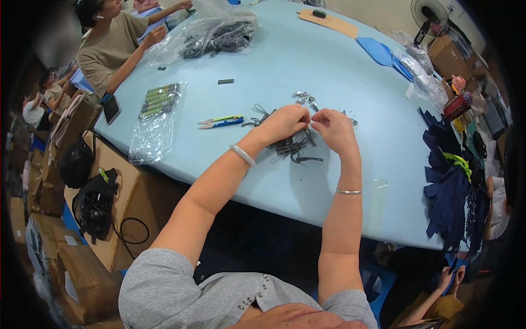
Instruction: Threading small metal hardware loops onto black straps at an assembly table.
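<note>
Over a tangled heap of dark grey cords (291, 148), my left hand (286, 122) and my right hand (336, 131) are close together. Thumb and fingertips are pinched on each; whatever lies between them is too small to make out. Just beyond my fingers is a scatter of small shiny metal pieces (304, 98). Some cord loops (259, 115) spread out to the left of my left hand, and a small dark piece (352, 120) lies right of my right hand. Thread snips (221, 122) with blue and green handles rest on the table left of the cords.
The pale blue table (263, 181) bears a clear bag (154, 131) with green-and-dark bundles, a phone (111, 109) and a big plastic bag (219, 38). Dark blue fabric strips (446, 181) hang over the right edge. A person (112, 49) sits far left; black bra-like cups (94, 203) top a box.
</note>
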The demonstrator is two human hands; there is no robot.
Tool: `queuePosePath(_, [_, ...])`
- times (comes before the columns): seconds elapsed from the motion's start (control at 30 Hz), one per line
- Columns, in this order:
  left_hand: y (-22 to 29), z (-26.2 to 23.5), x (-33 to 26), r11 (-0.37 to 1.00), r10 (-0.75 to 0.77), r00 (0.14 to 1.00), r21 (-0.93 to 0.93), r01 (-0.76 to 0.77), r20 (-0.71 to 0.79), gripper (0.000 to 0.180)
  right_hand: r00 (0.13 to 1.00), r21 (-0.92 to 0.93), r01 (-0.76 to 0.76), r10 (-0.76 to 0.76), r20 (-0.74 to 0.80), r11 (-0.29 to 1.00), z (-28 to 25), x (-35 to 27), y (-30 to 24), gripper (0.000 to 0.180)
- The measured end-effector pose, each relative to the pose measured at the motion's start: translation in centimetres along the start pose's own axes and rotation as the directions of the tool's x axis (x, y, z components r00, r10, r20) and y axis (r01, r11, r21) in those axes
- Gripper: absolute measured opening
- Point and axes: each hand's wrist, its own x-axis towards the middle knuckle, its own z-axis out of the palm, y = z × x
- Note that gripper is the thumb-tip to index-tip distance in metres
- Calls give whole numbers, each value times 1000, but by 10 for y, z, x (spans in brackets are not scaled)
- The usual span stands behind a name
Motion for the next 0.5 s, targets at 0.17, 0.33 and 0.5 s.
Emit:
queuePosePath(0.17, [4,0,-2,1000,-22,1000,11,22,-5,16,984,-78,-63,75,161,995,3,-1,-5,24])
queuePosePath(0.33, [10,-7,0,994,-30,994,-111,18,-102,19,983,-50,-110,116,139,993,7,1,-2,25])
queuePosePath(0.5, [14,-17,1,875,-168,967,-481,57,-192,17,994,96,60,-51,-93,994,11,4,-2,20])
